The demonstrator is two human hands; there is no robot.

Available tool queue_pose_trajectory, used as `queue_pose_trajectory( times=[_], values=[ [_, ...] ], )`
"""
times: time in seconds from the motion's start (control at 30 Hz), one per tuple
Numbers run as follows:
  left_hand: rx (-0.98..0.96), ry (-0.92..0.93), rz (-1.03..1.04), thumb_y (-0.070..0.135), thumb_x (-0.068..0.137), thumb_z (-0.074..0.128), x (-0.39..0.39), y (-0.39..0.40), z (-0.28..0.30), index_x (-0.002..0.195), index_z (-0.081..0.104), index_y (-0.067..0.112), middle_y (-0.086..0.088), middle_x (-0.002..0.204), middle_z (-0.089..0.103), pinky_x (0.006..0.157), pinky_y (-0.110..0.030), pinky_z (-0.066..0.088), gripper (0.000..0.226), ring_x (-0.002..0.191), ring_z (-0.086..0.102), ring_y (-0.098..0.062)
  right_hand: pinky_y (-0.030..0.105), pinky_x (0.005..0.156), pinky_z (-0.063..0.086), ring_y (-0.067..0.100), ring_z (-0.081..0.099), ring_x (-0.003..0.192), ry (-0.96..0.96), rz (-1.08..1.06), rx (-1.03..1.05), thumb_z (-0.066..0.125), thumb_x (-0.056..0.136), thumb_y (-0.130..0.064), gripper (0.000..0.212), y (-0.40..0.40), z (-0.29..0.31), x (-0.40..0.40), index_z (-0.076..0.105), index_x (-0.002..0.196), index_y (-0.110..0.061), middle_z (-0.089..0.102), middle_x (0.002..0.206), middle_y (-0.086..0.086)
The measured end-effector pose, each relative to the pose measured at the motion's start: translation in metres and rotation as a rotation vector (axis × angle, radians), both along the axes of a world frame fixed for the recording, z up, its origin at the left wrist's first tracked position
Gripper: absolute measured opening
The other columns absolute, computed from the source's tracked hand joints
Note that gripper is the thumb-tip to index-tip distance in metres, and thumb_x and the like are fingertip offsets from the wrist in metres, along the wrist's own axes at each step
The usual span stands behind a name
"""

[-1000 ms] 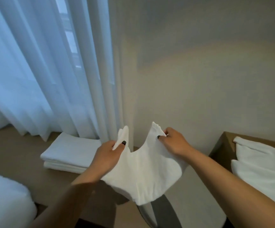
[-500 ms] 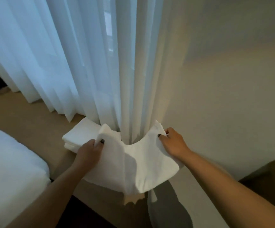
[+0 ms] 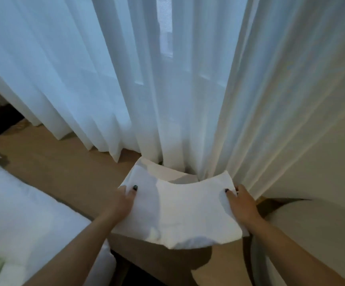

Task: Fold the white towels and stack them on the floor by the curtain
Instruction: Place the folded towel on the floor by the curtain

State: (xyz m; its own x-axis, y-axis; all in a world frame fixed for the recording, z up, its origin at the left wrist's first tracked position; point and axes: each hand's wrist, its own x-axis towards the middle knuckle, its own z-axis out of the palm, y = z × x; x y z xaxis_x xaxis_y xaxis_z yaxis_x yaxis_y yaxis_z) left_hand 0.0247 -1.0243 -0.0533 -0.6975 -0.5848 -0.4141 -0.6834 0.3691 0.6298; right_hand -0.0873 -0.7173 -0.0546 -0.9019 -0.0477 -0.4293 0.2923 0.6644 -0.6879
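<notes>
I hold a folded white towel (image 3: 179,213) in the air above the floor, stretched flat between both hands. My left hand (image 3: 124,201) grips its left edge, thumb on top. At the right edge my right hand (image 3: 241,203) grips it the same way. Just beyond and below it, a stack of folded white towels (image 3: 163,172) lies on the wooden floor at the foot of the sheer white curtain (image 3: 146,79). The held towel hides most of that stack.
A bed with white bedding (image 3: 22,223) fills the lower left. A beige wall (image 3: 322,141) stands to the right of the curtain. Bare wooden floor (image 3: 64,168) runs along the curtain's hem to the left of the stack.
My view swung left and down toward the curtain. Both hands spread apart and carried the towel forward, over the stack on the floor. The towel now lies flatter between them.
</notes>
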Motion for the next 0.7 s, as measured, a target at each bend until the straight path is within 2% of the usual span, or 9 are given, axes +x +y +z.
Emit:
queue_pose_trajectory(
  times=[0.1, 0.13, 0.17, 0.23, 0.3, 0.37, 0.47, 0.6, 0.7],
  values=[
    [0.001, -0.007, -0.052, 0.041, 0.1, 0.045, -0.02, -0.054, -0.019, 0.083, 0.052, 0.019, -0.008, 0.088, 0.061, 0.077, -0.04, 0.049, 0.029, 0.08, 0.06, -0.024, 0.043, 0.09, 0.045, 0.029, 0.057, 0.1, -0.044, -0.107, 0.067, 0.042, 0.098, -0.044, 0.036, -0.041, -0.038, 0.003, 0.051, 0.12, -0.018, 0.061, 0.115, 0.009],
    [-0.012, -0.011, -0.081, 0.041, 0.101, 0.045, -0.027, -0.07, -0.028, 0.082, 0.052, 0.021, -0.006, 0.085, 0.061, 0.077, -0.04, 0.049, 0.028, 0.078, 0.059, -0.024, 0.044, 0.089, 0.047, 0.028, 0.058, 0.097, -0.052, -0.11, 0.087, 0.043, 0.097, -0.046, 0.034, -0.053, -0.05, 0.005, 0.053, 0.116, -0.019, 0.062, 0.112, 0.009],
    [-0.026, -0.024, -0.115, 0.04, 0.101, 0.045, -0.034, -0.085, -0.038, 0.081, 0.052, 0.022, -0.005, 0.084, 0.06, 0.078, -0.041, 0.049, 0.028, 0.077, 0.059, -0.024, 0.038, 0.083, 0.048, 0.025, 0.058, 0.09, -0.065, -0.126, 0.094, 0.045, 0.097, -0.044, 0.03, -0.065, -0.057, 0.007, 0.054, 0.111, -0.019, 0.063, 0.108, 0.008],
    [-0.035, -0.065, -0.187, 0.042, 0.1, 0.045, -0.046, -0.113, -0.065, 0.084, 0.055, 0.021, -0.004, 0.083, 0.062, 0.078, -0.043, 0.051, 0.028, 0.077, 0.06, -0.024, 0.024, 0.063, 0.039, 0.017, 0.052, 0.077, -0.13, -0.183, 0.017, 0.049, 0.1, -0.033, 0.02, -0.085, -0.074, 0.009, 0.055, 0.105, -0.014, 0.06, 0.098, 0.007],
    [-0.042, -0.102, -0.222, 0.042, 0.1, 0.046, -0.058, -0.136, -0.092, 0.087, 0.057, 0.017, -0.006, 0.082, 0.063, 0.075, -0.043, 0.053, 0.03, 0.076, 0.062, -0.026, 0.02, 0.055, 0.033, 0.015, 0.054, 0.07, -0.183, -0.236, -0.069, 0.052, 0.099, -0.029, 0.027, -0.1, -0.098, 0.007, 0.06, 0.099, -0.003, 0.061, 0.089, 0.013],
    [-0.043, -0.108, -0.242, 0.038, 0.1, 0.046, -0.071, -0.152, -0.118, 0.087, 0.056, 0.015, -0.006, 0.081, 0.062, 0.068, -0.037, 0.049, 0.028, 0.074, 0.059, -0.024, 0.025, 0.064, 0.043, 0.025, 0.064, 0.078, -0.266, -0.326, -0.186, 0.057, 0.096, -0.036, 0.038, -0.111, -0.132, 0.007, 0.062, 0.104, 0.001, 0.067, 0.094, 0.021],
    [-0.005, -0.06, -0.231, 0.033, 0.102, 0.045, -0.092, -0.167, -0.153, 0.092, 0.056, 0.013, -0.007, 0.083, 0.06, 0.062, -0.032, 0.041, 0.025, 0.074, 0.056, -0.023, 0.036, 0.07, 0.053, 0.03, 0.068, 0.085, -0.358, -0.43, -0.266, 0.059, 0.095, -0.039, 0.032, -0.126, -0.177, -0.004, 0.062, 0.107, -0.01, 0.071, 0.096, 0.015],
    [0.059, 0.023, -0.222, 0.028, 0.102, 0.047, -0.121, -0.174, -0.188, 0.096, 0.059, -0.002, -0.015, 0.084, 0.059, 0.06, -0.026, 0.038, 0.033, 0.07, 0.051, -0.02, 0.046, 0.09, 0.051, 0.029, 0.063, 0.093, -0.295, -0.484, -0.269, 0.051, 0.099, -0.037, 0.022, -0.135, -0.226, -0.033, 0.06, 0.111, -0.02, 0.067, 0.1, 0.007],
    [0.141, 0.05, -0.227, 0.033, 0.101, 0.048, -0.144, -0.179, -0.216, 0.094, 0.061, 0.007, -0.007, 0.08, 0.058, 0.061, -0.026, 0.04, 0.03, 0.069, 0.051, -0.017, 0.039, 0.082, 0.048, 0.027, 0.06, 0.093, -0.189, -0.46, -0.174, 0.047, 0.1, -0.037, 0.027, -0.138, -0.252, -0.063, 0.057, 0.108, -0.013, 0.063, 0.1, 0.007]
  ],
)
